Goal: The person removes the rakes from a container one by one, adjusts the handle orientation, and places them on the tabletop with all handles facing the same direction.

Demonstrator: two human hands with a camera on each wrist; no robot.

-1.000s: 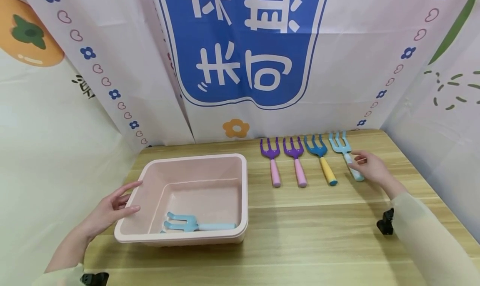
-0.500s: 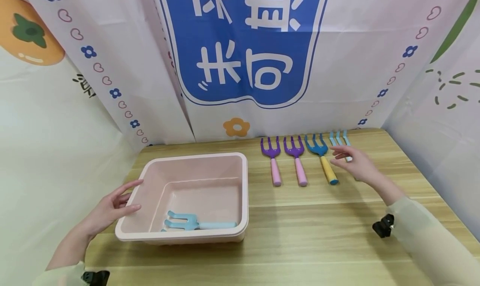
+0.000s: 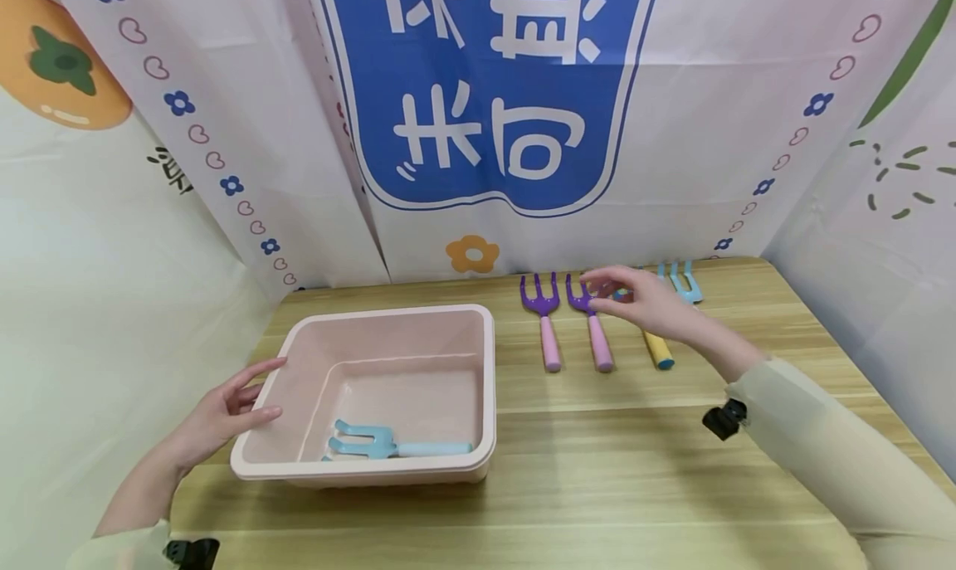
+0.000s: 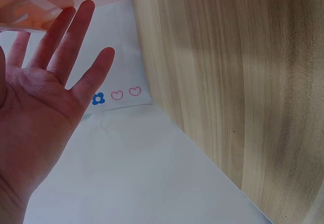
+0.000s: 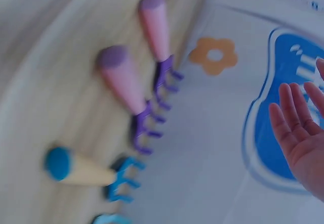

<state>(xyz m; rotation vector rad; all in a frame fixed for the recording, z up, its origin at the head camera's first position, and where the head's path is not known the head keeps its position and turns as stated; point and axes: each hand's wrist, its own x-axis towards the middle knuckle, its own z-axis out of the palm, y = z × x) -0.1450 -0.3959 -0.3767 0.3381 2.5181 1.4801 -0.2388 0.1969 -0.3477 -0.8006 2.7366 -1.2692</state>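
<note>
My left hand (image 3: 212, 421) rests at the left rim of a pale pink plastic basin (image 3: 488, 379); in the left wrist view its fingers are spread and fairly straight against the basin's outside. Inside lies a light blue hand fork (image 3: 377, 445). My right hand (image 3: 646, 303), fingers loosely bent and holding nothing, hovers over the row of garden hand forks. It partly hides a purple fork with pink handle (image 3: 601, 342), a blue fork with yellow handle (image 3: 659, 352) and a light blue fork (image 3: 689, 292). Another purple fork (image 3: 549, 338) lies in full sight.
The forks lie side by side on a wood-grain table (image 3: 582, 470), tines toward the back. A printed white cloth (image 3: 702, 138) hangs close behind them, with more cloth at both sides. The basin stands on the table's left part.
My right hand has moved left from the light blue fork at the row's right end, past the yellow-handled one, toward the purple forks. My left hand and the basin stay put.
</note>
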